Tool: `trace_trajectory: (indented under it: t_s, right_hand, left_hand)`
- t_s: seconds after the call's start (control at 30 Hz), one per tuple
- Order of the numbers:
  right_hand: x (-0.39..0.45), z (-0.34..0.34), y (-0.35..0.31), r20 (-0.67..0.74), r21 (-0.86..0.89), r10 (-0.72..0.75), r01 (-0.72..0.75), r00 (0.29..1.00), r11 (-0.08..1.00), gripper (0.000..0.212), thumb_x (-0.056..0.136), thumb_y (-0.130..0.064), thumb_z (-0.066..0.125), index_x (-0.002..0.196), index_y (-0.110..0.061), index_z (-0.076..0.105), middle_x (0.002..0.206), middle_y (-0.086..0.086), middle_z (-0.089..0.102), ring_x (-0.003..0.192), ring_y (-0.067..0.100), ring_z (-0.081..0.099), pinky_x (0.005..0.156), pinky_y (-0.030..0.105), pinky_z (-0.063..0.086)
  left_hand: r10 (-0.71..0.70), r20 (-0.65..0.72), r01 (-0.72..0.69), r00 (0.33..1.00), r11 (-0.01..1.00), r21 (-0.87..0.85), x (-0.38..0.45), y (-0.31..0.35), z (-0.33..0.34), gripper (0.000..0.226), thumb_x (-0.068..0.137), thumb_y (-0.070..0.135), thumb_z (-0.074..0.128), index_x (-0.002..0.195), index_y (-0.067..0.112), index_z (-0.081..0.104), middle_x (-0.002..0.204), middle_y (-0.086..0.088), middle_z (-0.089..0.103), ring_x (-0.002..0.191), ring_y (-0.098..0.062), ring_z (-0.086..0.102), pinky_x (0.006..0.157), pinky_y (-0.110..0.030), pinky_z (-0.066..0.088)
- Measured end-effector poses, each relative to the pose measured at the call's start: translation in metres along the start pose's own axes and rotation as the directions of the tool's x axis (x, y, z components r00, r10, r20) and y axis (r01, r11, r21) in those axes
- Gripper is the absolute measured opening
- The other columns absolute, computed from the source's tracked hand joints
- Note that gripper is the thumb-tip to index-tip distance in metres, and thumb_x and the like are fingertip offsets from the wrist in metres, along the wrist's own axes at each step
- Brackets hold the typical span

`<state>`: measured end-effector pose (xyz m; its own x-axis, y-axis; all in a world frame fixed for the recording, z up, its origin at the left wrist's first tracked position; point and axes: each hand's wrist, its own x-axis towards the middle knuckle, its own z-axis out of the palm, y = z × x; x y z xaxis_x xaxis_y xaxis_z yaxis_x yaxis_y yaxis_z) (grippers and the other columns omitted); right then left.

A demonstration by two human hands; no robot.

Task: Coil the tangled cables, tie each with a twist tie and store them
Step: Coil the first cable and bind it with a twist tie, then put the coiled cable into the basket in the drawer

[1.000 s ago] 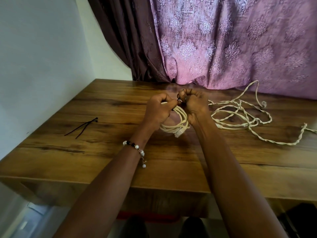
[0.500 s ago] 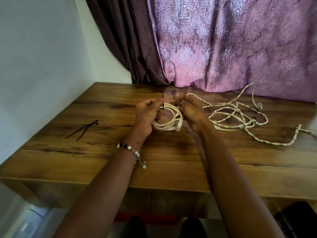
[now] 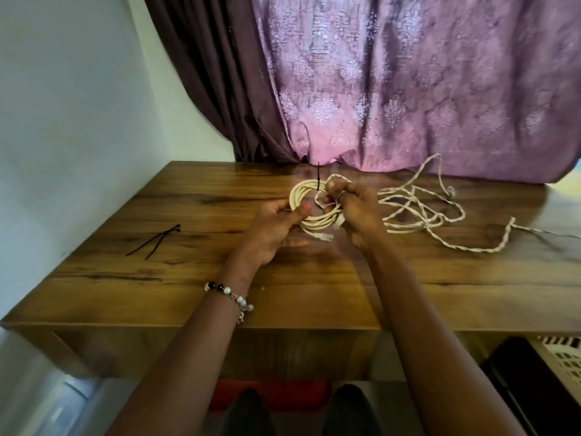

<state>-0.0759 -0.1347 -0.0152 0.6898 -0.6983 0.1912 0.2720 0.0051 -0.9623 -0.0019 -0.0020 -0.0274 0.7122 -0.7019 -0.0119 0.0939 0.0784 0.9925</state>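
Holding a cream coiled cable just above the wooden surface, both hands are working at its rim. Left hand is pinching the near-left side of the coil, thumb on top, grip curled round the strands. Right hand is gripping the right side, fingers curled tight over the coil. Black tie is wrapping the far edge, tail sticking upright. Connector plug is hanging off the near side. Tangled braided cable is lying to the right on the surface. Spare black ties are lying well apart at left.
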Motion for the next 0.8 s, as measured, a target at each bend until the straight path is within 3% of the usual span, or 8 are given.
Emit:
trace_trajectory:
  t_s: [0.07, 0.17, 0.23, 0.33, 0.47, 0.6, 0.73, 0.8]
  right_hand:
    - [-0.013, -0.016, -0.013, 0.016, -0.02, -0.008, 0.008, 1.0, 1.0, 0.024, 0.092, -0.016, 0.061, 0.094, 0.007, 0.066, 0.075, 0.017, 0.065, 0.064, 0.019, 0.059, 0.063, 0.033, 0.048]
    - [-0.034, -0.052, -0.035, 0.155, -0.108, -0.037, 0.054, 0.987, 0.993, 0.024, 0.089, -0.035, 0.062, 0.091, -0.013, 0.072, 0.085, 0.012, 0.072, 0.071, 0.021, 0.065, 0.067, 0.036, 0.049]
    - [-0.052, -0.085, -0.05, 0.237, -0.054, -0.021, 0.035, 0.971, 0.998, 0.033, 0.083, -0.043, 0.065, 0.1, -0.016, 0.07, 0.095, 0.015, 0.069, 0.079, 0.026, 0.064, 0.071, 0.04, 0.053]
    - [-0.076, -0.134, -0.069, 0.287, 0.081, 0.034, -0.06, 0.957, 0.995, 0.034, 0.081, -0.038, 0.062, 0.106, -0.015, 0.063, 0.093, 0.02, 0.062, 0.073, 0.03, 0.066, 0.06, 0.044, 0.058]
    - [-0.099, -0.191, -0.086, 0.082, 0.081, -0.015, 0.008, 0.996, 0.997, 0.026, 0.088, -0.024, 0.059, 0.101, -0.002, 0.065, 0.075, 0.013, 0.069, 0.058, 0.023, 0.067, 0.053, 0.033, 0.059]
    - [-0.115, -0.247, -0.094, -0.178, 0.071, -0.016, 0.029, 0.984, 0.997, 0.025, 0.096, -0.009, 0.052, 0.078, -0.005, 0.069, 0.055, 0.005, 0.063, 0.049, 0.019, 0.064, 0.051, 0.029, 0.058]
    - [-0.115, -0.304, -0.098, -0.472, 0.183, 0.043, 0.05, 0.881, 0.982, 0.017, 0.094, -0.007, 0.053, 0.083, -0.004, 0.065, 0.059, 0.006, 0.059, 0.054, 0.019, 0.061, 0.052, 0.03, 0.057]
    - [-0.111, -0.333, -0.099, -0.597, 0.203, 0.058, 0.081, 0.8, 0.976, 0.012, 0.092, -0.008, 0.056, 0.084, -0.002, 0.063, 0.062, 0.006, 0.063, 0.057, 0.02, 0.064, 0.055, 0.032, 0.059]
  left_hand:
    - [0.07, -0.016, -0.071, 0.997, 0.996, -0.052, -0.013, 0.005, 0.017, 0.019, 0.086, 0.016, 0.068, 0.101, 0.004, 0.066, 0.092, -0.012, 0.073, 0.084, -0.025, 0.071, 0.068, -0.044, 0.06]
    - [0.133, -0.05, -0.139, 0.99, 0.98, -0.144, -0.025, 0.015, 0.047, 0.018, 0.085, 0.01, 0.067, 0.099, -0.002, 0.065, 0.089, -0.017, 0.072, 0.08, -0.029, 0.071, 0.066, -0.044, 0.06]
    - [0.152, -0.008, -0.15, 0.988, 0.967, -0.207, -0.03, 0.02, 0.073, 0.017, 0.085, 0.008, 0.067, 0.098, -0.002, 0.065, 0.084, -0.014, 0.073, 0.076, -0.026, 0.072, 0.065, -0.043, 0.061]
    - [0.15, 0.069, -0.125, 0.986, 0.952, -0.281, -0.034, 0.018, 0.119, 0.008, 0.087, 0.006, 0.062, 0.09, -0.001, 0.065, 0.072, -0.006, 0.073, 0.066, -0.02, 0.071, 0.058, -0.037, 0.06]
    - [0.106, 0.161, -0.047, 0.981, 0.942, -0.333, -0.032, 0.0, 0.191, 0.019, 0.09, 0.01, 0.059, 0.097, -0.008, 0.063, 0.077, -0.007, 0.074, 0.071, -0.02, 0.071, 0.063, -0.035, 0.06]
    - [0.007, 0.309, 0.091, 0.951, 0.949, -0.303, -0.031, -0.014, 0.26, 0.022, 0.092, 0.012, 0.059, 0.105, -0.005, 0.063, 0.098, -0.015, 0.068, 0.086, -0.023, 0.067, 0.068, -0.033, 0.06]
    - [0.035, 0.332, -0.029, 0.943, 0.999, -0.022, -0.021, -0.025, 0.301, 0.005, 0.09, 0.011, 0.063, 0.087, 0.015, 0.064, 0.079, -0.004, 0.066, 0.059, -0.011, 0.066, 0.068, -0.036, 0.057]
    - [0.069, 0.343, -0.106, 0.937, 0.99, 0.092, -0.014, -0.031, 0.312, 0.005, 0.091, 0.012, 0.063, 0.087, 0.014, 0.064, 0.077, -0.006, 0.063, 0.057, -0.014, 0.064, 0.056, -0.03, 0.057]
